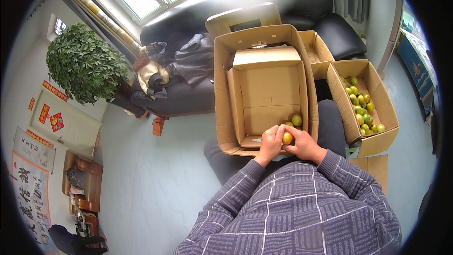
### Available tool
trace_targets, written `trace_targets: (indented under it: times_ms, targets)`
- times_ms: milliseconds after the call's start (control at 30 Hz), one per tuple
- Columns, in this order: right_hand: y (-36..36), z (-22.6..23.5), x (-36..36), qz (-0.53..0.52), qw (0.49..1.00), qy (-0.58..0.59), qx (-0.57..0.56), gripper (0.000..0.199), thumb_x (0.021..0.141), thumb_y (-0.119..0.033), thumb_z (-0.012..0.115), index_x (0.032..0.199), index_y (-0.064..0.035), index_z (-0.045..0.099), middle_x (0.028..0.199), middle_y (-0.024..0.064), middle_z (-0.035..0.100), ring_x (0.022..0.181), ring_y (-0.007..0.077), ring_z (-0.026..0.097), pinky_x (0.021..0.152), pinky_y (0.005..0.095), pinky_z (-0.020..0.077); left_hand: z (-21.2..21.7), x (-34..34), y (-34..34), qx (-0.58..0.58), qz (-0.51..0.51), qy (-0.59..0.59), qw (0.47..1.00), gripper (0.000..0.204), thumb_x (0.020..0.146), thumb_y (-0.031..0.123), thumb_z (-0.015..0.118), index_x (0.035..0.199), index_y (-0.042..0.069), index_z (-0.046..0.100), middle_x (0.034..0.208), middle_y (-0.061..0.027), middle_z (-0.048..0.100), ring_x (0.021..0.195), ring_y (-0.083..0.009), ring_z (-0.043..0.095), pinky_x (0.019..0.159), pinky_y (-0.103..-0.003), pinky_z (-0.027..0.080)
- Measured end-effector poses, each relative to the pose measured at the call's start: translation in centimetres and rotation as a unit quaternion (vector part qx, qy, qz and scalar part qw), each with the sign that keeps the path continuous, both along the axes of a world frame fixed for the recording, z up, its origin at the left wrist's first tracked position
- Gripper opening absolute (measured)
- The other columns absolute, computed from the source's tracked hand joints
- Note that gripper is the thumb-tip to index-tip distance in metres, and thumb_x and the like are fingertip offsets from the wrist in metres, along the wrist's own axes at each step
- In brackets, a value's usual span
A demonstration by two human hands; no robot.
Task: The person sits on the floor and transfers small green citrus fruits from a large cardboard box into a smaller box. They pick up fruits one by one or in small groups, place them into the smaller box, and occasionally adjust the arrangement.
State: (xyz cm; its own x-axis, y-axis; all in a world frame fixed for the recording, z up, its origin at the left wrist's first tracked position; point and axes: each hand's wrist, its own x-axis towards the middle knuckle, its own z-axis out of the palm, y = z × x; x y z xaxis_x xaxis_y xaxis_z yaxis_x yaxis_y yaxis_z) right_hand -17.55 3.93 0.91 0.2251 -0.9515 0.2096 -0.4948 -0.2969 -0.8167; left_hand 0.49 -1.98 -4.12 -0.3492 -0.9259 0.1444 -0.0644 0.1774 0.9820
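Close to my body, both hands meet over the near edge of the open cardboard box on my lap. An orange-yellow round fruit (287, 138) sits between them. My left hand (270, 142) is closed against the fruit's left side, and my right hand (303, 145) curls around its right side. Fingertips of both hands touch above it; their undersides are hidden. Just beyond, several greenish-yellow fruits (296, 120) lie in the near right corner of the inner cardboard box (264, 85). That inner box is nested within a larger cardboard box (221, 108).
To the right stands a cardboard box (384, 108) with several green and orange fruits (359, 101). Behind it is a smaller open box (317, 49). A black sofa (188, 97) with clothes (196, 52) and a leafy plant (82, 63) stand farther off.
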Motion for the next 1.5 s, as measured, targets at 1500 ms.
trace_targets:
  times_ms: [1500]
  targets:
    - [-1.0,1.1,-12.9,-0.423,0.855,0.004,-0.3,0.032,0.11,-0.014,0.065,0.136,0.0029,0.074,0.126,0.0181,0.081,0.113,0.0311,0.079,0.1,0.0399,0.0612,3.3,2.6,-0.8,-0.028,0.066,-0.014,0.997,0.014,0.112,0.009,0.068,0.118,-0.002,0.075,0.084,-0.0052,0.075,0.069,-0.0101,0.068,0.064,-0.027,0.057]
